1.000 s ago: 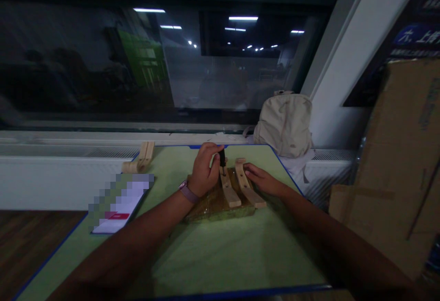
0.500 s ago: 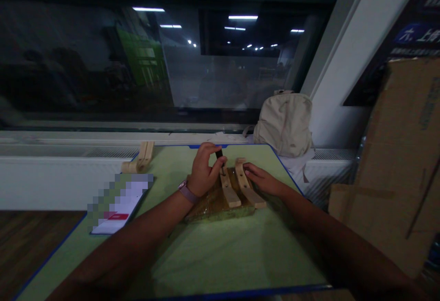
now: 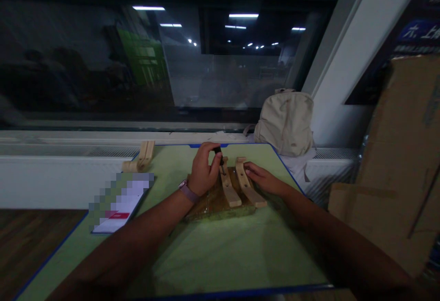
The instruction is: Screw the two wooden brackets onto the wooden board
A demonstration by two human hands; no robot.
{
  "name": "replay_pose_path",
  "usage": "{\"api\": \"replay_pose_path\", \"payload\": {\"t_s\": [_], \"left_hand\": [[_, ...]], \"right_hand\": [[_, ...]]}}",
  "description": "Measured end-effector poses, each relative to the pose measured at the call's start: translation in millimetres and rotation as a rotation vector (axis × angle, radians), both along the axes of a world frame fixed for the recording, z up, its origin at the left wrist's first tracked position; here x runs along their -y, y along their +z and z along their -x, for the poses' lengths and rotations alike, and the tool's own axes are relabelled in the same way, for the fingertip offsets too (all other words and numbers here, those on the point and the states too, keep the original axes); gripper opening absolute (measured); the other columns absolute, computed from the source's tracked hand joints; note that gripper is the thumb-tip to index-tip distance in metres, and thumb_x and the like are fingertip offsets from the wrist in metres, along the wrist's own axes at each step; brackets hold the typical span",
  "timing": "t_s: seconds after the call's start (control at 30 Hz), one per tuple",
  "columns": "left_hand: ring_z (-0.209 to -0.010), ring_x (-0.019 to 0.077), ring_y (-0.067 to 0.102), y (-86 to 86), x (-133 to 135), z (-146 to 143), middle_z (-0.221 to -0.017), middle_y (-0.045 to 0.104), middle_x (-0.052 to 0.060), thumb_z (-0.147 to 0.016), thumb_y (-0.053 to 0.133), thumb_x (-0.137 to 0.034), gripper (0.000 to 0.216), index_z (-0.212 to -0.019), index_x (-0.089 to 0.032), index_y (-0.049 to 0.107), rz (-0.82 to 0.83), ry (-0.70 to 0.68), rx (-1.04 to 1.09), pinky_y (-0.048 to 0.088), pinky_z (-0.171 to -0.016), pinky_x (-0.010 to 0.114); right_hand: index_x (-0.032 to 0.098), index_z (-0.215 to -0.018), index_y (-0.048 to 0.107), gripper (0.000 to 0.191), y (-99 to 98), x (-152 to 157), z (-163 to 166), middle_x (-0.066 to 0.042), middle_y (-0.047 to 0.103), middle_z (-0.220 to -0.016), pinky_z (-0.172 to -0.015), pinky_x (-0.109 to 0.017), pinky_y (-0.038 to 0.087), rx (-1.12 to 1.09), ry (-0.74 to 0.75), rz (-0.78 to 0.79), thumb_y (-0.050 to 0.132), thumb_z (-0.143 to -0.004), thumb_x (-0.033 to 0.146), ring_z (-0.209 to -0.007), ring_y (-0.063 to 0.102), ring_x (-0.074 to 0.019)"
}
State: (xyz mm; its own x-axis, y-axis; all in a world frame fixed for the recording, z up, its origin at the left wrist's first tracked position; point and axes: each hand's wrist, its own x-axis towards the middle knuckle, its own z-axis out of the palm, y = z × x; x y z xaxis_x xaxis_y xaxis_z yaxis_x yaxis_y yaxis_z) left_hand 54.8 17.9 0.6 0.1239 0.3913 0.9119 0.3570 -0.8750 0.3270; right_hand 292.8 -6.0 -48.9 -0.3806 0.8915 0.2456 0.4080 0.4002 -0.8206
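On bench, far half: L hand grips driver, tip at a hole in L strip atop block; R hand touches R strip, grip unclear. Prob. screw-turning step; next turn calls for tip seated, strip steady.

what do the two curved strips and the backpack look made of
Curved strips: probably wood, smooth and unpainted, going by their even tan colour.
Backpack: likely matte fabric, judging by its dull, soft folds; canvas or nylon, I can't tell.
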Motion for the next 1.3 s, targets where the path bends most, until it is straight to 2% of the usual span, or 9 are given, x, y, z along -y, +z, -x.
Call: {"api": "replay_pose_path", "payload": {"t_s": [0.27,0.43,0.57,0.77,0.87,1.03,1.3], "left_hand": [[-0.092,0.0163,0.065,-1.8,1.3,-0.4,-0.099,0.067,0.007,-0.1,0.036,-0.024,0.027,-0.12,-0.02,0.053,0.101,-0.078,0.007,0.054,-0.085,0.034],[-0.085,0.0142,0.065,-2.8,1.7,-1.3,-0.094,0.067,0.005,-0.101,0.036,-0.026,0.026,-0.12,-0.021,0.053,0.095,-0.127,-0.001,0.054,-0.077,0.029],[-0.083,0.014,0.064,-2.8,2.6,-0.3,-0.094,0.066,0.005,-0.1,0.038,-0.028,0.027,-0.122,-0.022,0.052,0.123,-0.167,-0.008,0.053,-0.077,0.029],[-0.096,0.019,0.061,2.7,1.7,1.0,-0.102,0.063,0.008,-0.094,0.054,-0.031,0.024,-0.115,-0.02,0.056,-0.001,-0.084,-0.055,0.052,-0.084,0.035],[-0.095,0.0186,0.059,5.5,2.1,0.2,-0.099,0.061,0.006,-0.092,0.057,-0.027,0.021,-0.111,-0.021,0.058,-0.046,-0.025,-0.065,0.052,-0.083,0.034],[-0.095,0.0174,0.06,5.9,4.2,-0.6,-0.099,0.063,0.005,-0.091,0.057,-0.02,0.023,-0.114,-0.02,0.057,-0.015,-0.012,-0.069,0.052,-0.085,0.032],[-0.104,0.0191,0.062,0.0,2.6,-0.7,-0.112,0.065,0.009,-0.095,0.048,-0.022,0.029,-0.124,-0.02,0.053,0.054,-0.02,-0.053,0.052,-0.092,0.036]], "right_hand": [[0.02,-0.119,0.059,0.047,-2.5,-0.4,-0.5,-0.009,0.064,-0.12,-0.108,-0.047,0.038,-0.001,-0.005,-0.006,0.041,-0.096,0.057,-0.118,0.056,-0.027],[0.021,-0.12,0.058,0.045,-2.7,-0.8,-0.6,-0.01,0.063,-0.122,-0.108,-0.05,0.037,-0.009,0.001,-0.001,0.041,-0.096,0.055,-0.119,0.055,-0.0278],[0.02,-0.12,0.057,0.043,0.7,0.6,0.3,-0.01,0.063,-0.122,-0.108,-0.05,0.037,-0.004,0.006,0.005,0.041,-0.097,0.053,-0.119,0.055,-0.0273],[0.02,-0.119,0.057,0.044,1.7,1.8,1.7,-0.01,0.064,-0.12,-0.108,-0.048,0.037,-0.019,0.006,0.005,0.042,-0.097,0.054,-0.118,0.055,-0.027],[0.019,-0.118,0.057,0.045,0.1,1.0,2.0,-0.01,0.064,-0.118,-0.107,-0.047,0.037,-0.024,0.007,0.01,0.041,-0.096,0.055,-0.116,0.056,-0.0268],[0.019,-0.12,0.057,0.046,-0.7,-0.1,1.3,-0.011,0.063,-0.122,-0.108,-0.048,0.037,-0.025,0.022,0.0,0.041,-0.097,0.055,-0.118,0.055,-0.0272],[0.019,-0.118,0.058,0.047,-0.8,-0.3,0.7,-0.01,0.063,-0.12,-0.107,-0.048,0.037,-0.028,0.011,-0.007,0.042,-0.096,0.058,-0.117,0.055,-0.0273]]}}
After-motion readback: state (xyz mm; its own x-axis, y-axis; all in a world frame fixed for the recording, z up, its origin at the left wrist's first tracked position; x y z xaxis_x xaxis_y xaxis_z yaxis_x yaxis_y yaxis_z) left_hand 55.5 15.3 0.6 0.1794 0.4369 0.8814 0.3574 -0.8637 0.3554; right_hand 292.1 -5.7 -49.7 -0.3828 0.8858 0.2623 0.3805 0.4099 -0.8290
